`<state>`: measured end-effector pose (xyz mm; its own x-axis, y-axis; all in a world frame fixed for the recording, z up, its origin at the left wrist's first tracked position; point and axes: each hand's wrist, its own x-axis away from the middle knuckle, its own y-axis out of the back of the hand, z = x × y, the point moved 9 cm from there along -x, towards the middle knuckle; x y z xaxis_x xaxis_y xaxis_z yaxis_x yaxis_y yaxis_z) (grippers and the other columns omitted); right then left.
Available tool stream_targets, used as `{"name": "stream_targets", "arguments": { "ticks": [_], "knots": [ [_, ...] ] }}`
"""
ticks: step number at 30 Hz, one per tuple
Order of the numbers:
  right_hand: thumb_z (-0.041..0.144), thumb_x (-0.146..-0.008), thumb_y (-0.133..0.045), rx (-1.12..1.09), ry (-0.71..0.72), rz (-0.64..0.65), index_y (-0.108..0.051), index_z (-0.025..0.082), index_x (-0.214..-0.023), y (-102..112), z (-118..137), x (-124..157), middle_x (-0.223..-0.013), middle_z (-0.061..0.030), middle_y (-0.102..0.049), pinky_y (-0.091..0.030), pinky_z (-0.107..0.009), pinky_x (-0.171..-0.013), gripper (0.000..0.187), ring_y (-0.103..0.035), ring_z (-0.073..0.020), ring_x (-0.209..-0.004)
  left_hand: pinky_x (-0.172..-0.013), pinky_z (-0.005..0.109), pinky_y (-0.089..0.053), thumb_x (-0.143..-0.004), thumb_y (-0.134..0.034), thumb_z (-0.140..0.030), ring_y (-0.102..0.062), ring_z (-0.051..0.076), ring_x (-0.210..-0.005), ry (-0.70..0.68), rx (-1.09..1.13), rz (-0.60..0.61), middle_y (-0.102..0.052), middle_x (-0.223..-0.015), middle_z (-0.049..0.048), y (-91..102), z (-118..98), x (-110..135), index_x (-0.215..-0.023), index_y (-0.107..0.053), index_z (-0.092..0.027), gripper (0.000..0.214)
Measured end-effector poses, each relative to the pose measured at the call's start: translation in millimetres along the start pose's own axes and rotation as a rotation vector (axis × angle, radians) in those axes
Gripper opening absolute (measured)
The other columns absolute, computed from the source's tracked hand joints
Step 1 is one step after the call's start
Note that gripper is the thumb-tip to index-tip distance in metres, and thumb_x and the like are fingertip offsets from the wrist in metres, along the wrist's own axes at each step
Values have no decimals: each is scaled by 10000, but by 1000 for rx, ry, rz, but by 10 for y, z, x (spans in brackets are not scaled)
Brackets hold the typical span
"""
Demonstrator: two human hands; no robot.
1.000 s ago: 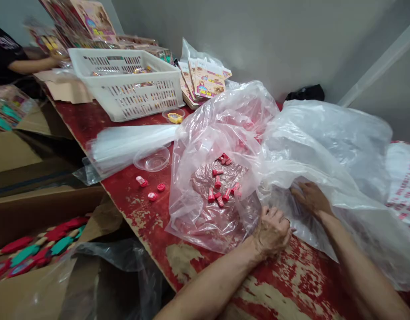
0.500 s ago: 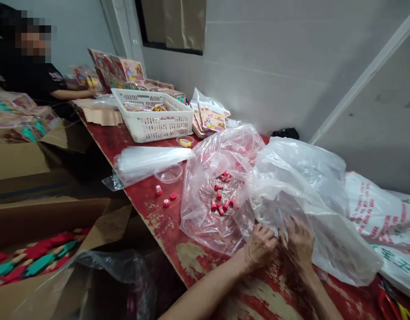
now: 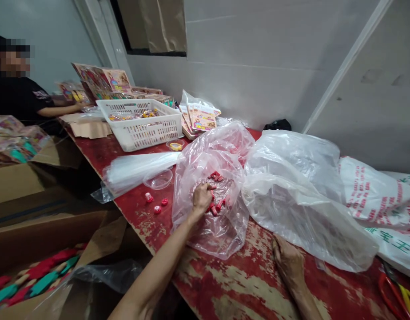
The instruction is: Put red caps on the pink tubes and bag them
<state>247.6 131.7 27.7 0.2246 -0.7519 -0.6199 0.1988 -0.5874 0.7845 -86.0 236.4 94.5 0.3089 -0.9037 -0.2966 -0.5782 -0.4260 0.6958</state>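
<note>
My left hand reaches into an open clear plastic bag lying on the red table. Its fingers are curled over several small red pieces inside the bag; what they grip is hidden. My right hand rests on the table just in front of a larger clear plastic bag, fingers flat, holding nothing. Three more red pieces lie loose on the table left of the bag.
A white basket, a small clear dish, a stack of clear sleeves and printed cards lie farther back. A white printed sack sits right. Another person works at the far left. Cardboard boxes stand beside the table.
My left hand left the larger bag's edge and went into the smaller bag onto the red pieces. My right hand let go of the larger bag and dropped to the table.
</note>
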Motion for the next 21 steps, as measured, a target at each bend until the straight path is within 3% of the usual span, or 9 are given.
{"name": "stream_targets", "arguments": {
  "ticks": [5, 11, 17, 21],
  "knots": [
    [287, -956, -340, -33, -24, 46, -710, 152, -914, -13, 0, -16, -899, -91, -735, -436, -264, -690, 396, -667, -180, -705, -780, 272, -446, -789, -470, -100, -618, 173, -819, -24, -67, 141, -687, -866, 60, -34, 119, 146, -838, -690, -155, 232],
    [279, -941, -361, -78, -57, 61, -706, 168, -903, -6, -18, -35, -864, -83, -730, -413, -259, -680, 364, -649, -175, -685, -847, 269, -425, -857, -412, -132, -607, 181, -944, -13, -190, 189, -659, -1054, 93, -9, 261, 386, -1004, -658, -158, 288],
    [240, -923, -388, -134, -114, 126, -689, 170, -871, -16, -28, -66, -809, -78, -709, -366, -261, -658, 313, -617, -178, -673, -695, 278, -404, -860, -504, -382, -619, 218, -807, 36, -276, 238, -679, -861, 99, -100, 258, 354, -917, -638, -147, 276],
    [210, -908, -402, -127, -141, 167, -663, 187, -804, -27, -38, -104, -760, -56, -688, -343, -252, -636, 282, -596, -167, -657, -636, 271, -364, -853, -496, -404, -623, 234, -799, 13, -399, 259, -679, -852, 100, -159, 228, 421, -882, -609, -164, 268]
  ]
}}
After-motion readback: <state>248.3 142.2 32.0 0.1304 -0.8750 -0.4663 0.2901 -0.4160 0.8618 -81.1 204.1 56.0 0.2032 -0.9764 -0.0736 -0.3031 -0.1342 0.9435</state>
